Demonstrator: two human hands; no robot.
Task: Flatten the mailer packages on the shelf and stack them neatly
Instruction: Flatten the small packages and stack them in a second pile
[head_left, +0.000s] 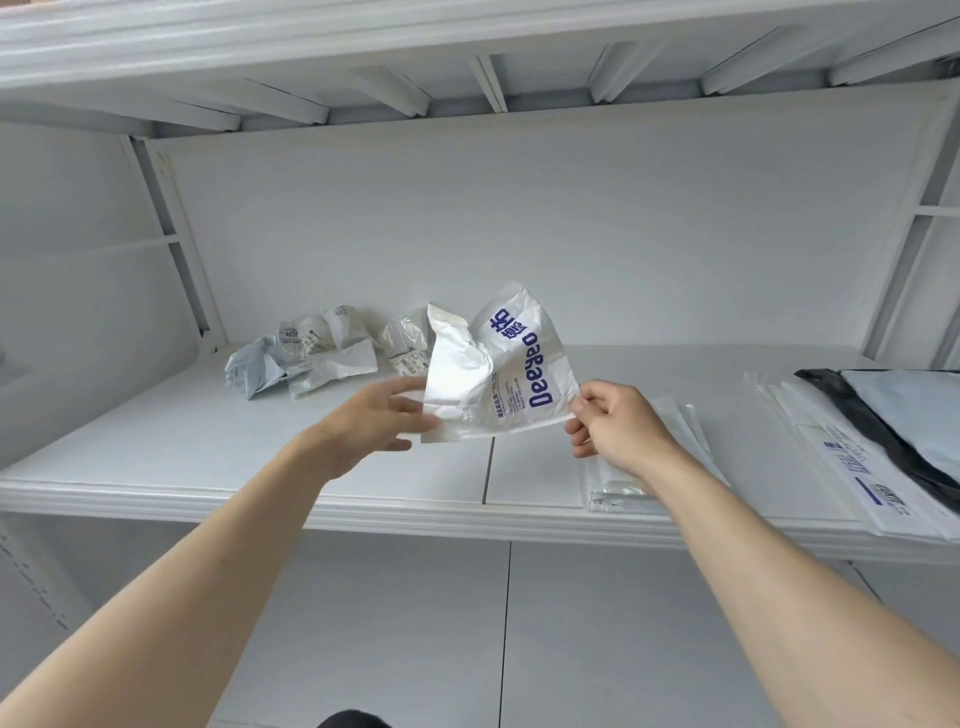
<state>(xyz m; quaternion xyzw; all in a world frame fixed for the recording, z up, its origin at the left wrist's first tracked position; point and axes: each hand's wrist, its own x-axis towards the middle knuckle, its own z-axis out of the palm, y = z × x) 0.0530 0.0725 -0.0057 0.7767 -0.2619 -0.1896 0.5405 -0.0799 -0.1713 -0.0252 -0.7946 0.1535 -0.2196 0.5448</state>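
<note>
A creased white mailer with blue lettering (498, 364) hangs upright in the air above the white shelf (218, 447). My right hand (610, 418) pinches its lower right corner. My left hand (376, 418) has its fingers spread at the mailer's lower left corner, touching it. Behind the held mailer, at the back left of the shelf, lies a heap of crumpled mailers (311, 348). A flat stack of clear and white mailers (670, 447) sits on the shelf under my right wrist, partly hidden by it.
At the far right of the shelf lies a larger stack of flat mailers (852, 452), white with a black one in it, reaching past the frame's edge. An upper shelf (467, 62) hangs overhead. White uprights (171, 234) frame both sides.
</note>
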